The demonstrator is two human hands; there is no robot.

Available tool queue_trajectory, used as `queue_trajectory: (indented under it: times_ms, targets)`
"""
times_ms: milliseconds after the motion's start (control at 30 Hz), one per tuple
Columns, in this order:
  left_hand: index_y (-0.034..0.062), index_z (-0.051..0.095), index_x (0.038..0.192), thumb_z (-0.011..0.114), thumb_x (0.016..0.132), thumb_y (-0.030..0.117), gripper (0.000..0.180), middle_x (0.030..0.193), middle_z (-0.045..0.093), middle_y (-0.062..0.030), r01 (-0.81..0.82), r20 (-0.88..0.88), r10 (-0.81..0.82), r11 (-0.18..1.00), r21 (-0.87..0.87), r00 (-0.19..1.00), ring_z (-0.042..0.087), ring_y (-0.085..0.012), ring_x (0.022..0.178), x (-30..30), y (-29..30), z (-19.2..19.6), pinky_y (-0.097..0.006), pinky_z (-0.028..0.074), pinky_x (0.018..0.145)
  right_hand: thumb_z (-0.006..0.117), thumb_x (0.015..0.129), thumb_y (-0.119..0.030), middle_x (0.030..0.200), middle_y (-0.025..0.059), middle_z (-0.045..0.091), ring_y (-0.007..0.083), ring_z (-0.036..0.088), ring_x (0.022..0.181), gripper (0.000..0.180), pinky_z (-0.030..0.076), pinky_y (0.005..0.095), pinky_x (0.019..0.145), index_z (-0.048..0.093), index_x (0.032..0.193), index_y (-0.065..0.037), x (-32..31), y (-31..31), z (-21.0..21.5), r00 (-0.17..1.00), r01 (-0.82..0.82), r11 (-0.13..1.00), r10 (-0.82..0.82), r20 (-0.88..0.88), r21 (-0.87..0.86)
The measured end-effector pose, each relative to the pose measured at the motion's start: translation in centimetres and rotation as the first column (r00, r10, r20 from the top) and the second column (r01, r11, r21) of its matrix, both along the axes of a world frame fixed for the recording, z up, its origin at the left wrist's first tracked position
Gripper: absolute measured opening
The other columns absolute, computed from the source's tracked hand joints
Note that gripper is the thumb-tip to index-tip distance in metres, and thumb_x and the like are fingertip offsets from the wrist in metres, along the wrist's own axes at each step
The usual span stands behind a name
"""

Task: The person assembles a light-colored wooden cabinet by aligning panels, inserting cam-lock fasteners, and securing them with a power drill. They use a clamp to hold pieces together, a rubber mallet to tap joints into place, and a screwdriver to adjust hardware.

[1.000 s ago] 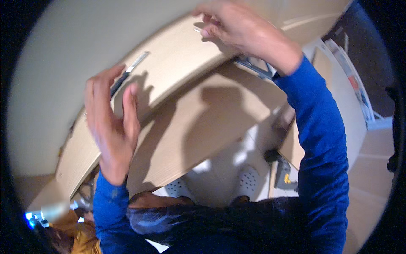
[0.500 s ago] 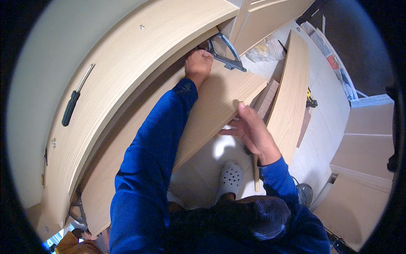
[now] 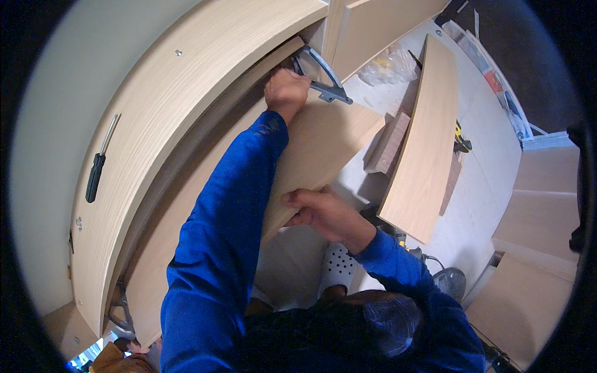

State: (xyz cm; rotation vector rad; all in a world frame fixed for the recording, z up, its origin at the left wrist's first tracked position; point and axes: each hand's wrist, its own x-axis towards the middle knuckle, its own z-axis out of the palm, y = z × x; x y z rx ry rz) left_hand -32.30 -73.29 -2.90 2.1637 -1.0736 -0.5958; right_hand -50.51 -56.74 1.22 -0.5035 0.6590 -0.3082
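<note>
A long light-wood panel slants out from beneath the fixed wood top. My right hand grips its near edge, thumb on the upper face and fingers at the edge and below. Farther up, my left hand is closed, slightly blurred, at the shadowed gap under the top; whatever its fingers hold is hidden. Right beside it, a grey metal folding bracket joins the panel's far end to the cabinet. A similar bracket shows at the near left end.
A black-handled screwdriver lies on the fixed wood top. Another person's hand is at the lower left. On the floor at right are a loose wood board, a plastic bag, a yellow-black tool and brown wood pieces.
My right hand has moved left and nearer, from open beside the panel's edge to gripping it. My left hand stays by the bracket. The view has shifted slightly.
</note>
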Motion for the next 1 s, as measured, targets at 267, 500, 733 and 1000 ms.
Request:
queue_trajectory:
  times_ms: [267,500,733,1000]
  targets:
    - [0.0046,0.075,0.084,0.072,0.081,0.035,0.031,0.091,0.074,-0.0201,-0.064,-0.068,0.064,0.998,0.001,0.996,0.072,-0.0365,0.092,0.1,1.1,0.2,-0.043,0.055,0.087,0.071,0.091,-0.012,0.123,0.0151,0.064,0.0303,0.069,0.108,0.057,0.061,0.0452,0.086,0.045,0.139,0.002,0.3,0.0,0.7,0.999,-0.008,1.0,0.007,-0.041,-0.017]
    - [0.0012,0.07,0.082,0.072,0.082,0.016,0.015,0.078,0.072,-0.0183,0.15,-0.04,-0.16,0.97,-0.194,0.986,0.072,-0.032,0.078,-1.2,11.0,7.6,-0.044,0.057,0.076,0.065,0.092,-0.016,0.119,0.0146,0.066,0.0294,0.07,0.105,0.044,0.063,0.0426,0.082,0.056,0.131,0.001,0.3,0.5,0.3,1.0,0.022,0.999,-0.023,-0.02,-0.034]
    - [0.0012,0.066,0.095,0.066,0.094,0.01,0.009,0.077,0.066,-0.0066,0.217,0.675,0.009,0.944,-0.25,0.738,0.059,-0.0131,0.072,0.9,24.4,24.5,-0.028,0.048,0.069,0.068,0.089,-0.012,0.126,0.0167,0.064,0.0331,0.069,0.109,0.055,0.065,0.0488,0.087,0.048,0.138,0.001,0.4,0.2,1.3,0.999,0.033,0.999,-0.032,0.026,-0.025]
    - [0.0061,0.064,0.086,0.059,0.095,0.034,0.03,0.075,0.057,0.0044,0.168,0.296,-0.192,0.98,0.104,0.936,0.045,-0.0076,0.067,12.3,14.1,24.6,-0.027,0.036,0.062,0.069,0.09,-0.013,0.128,0.0184,0.063,0.0357,0.069,0.11,0.055,0.063,0.0507,0.089,0.047,0.139,0.003,0.1,-0.3,1.6,0.999,0.003,0.999,0.0,0.054,-0.054]
